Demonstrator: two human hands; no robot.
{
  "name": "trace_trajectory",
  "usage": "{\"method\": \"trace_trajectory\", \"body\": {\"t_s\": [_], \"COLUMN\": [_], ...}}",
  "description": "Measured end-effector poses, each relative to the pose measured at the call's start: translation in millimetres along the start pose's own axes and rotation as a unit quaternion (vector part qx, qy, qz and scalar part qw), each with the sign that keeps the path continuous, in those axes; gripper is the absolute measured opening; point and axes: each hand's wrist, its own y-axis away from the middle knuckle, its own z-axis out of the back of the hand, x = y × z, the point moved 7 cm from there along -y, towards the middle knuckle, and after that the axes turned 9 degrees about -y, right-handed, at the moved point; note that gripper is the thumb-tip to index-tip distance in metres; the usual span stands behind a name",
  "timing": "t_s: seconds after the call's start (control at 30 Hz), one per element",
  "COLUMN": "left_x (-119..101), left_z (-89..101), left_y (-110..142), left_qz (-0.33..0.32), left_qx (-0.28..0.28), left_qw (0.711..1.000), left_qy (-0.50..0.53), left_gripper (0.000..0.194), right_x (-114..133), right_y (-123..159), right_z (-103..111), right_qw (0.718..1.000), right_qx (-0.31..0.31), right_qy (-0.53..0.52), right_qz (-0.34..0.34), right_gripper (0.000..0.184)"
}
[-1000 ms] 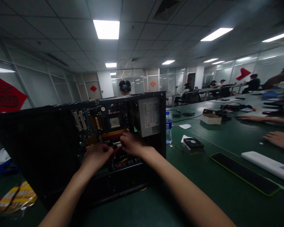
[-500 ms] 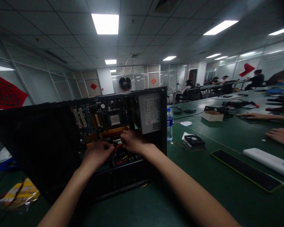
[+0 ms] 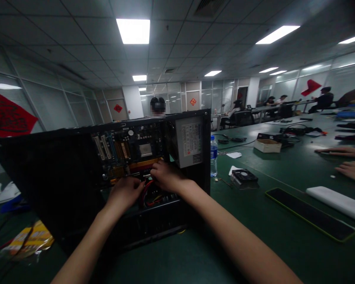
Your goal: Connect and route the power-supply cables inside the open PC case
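Note:
A black computer case (image 3: 56, 173) stands open-sided on the green table, facing me. Inside it I see the motherboard (image 3: 145, 149) and, at the upper right, a grey power supply (image 3: 190, 138). My left hand (image 3: 125, 192) reaches in at the board's lower edge, fingers pinched at the red and black cables (image 3: 145, 192). Just right of it, my right hand (image 3: 167, 176) has its fingers curled beside the yellow and red memory slots (image 3: 144, 165). Its fingertips are partly hidden, and what they grip, if anything, cannot be made out.
Right of the case stand a water bottle (image 3: 213, 156) and a cooling fan (image 3: 244, 175). Farther right lie a black strip with a green edge (image 3: 307, 213), a long white object (image 3: 337, 203), a small open box (image 3: 267, 146) and another person's hands (image 3: 353, 169). A yellow packet (image 3: 32, 238) lies at left.
My left fingertips have shifted slightly toward the cables. My right hand stays nearly in place. At the far right, another person's hand has drawn back a little to the right.

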Motion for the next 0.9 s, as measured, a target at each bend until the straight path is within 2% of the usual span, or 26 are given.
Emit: {"method": "trace_trajectory", "body": {"t_s": [0.17,0.33,0.47,0.73,0.9], "left_x": [1,3,4,1,1], "left_z": [2.3,-1.7,-0.3,7.3,7.1], "left_y": [2,0,1,7,7], "left_qz": [0.017,0.008,0.016,0.042,0.035], "left_qx": [-0.017,-0.010,-0.017,-0.043,-0.037], "left_qw": [0.999,1.000,1.000,0.997,0.998], "left_qy": [-0.022,0.014,0.007,-0.052,-0.039], "left_gripper": [0.041,0.039,0.037,0.038,0.037], "right_x": [6,4,0,-3,-1], "right_y": [-2,-1,-2,-11,-12], "right_z": [0,-3,-5,-14,-17], "right_qw": [1.000,0.999,0.999,1.000,1.000], "right_qx": [0.003,0.026,0.021,0.008,0.021], "right_qy": [0.004,-0.017,-0.023,-0.028,-0.015], "right_qz": [0.008,-0.013,-0.028,-0.009,-0.006], "right_gripper": [0.014,0.011,0.010,0.011,0.015]}}
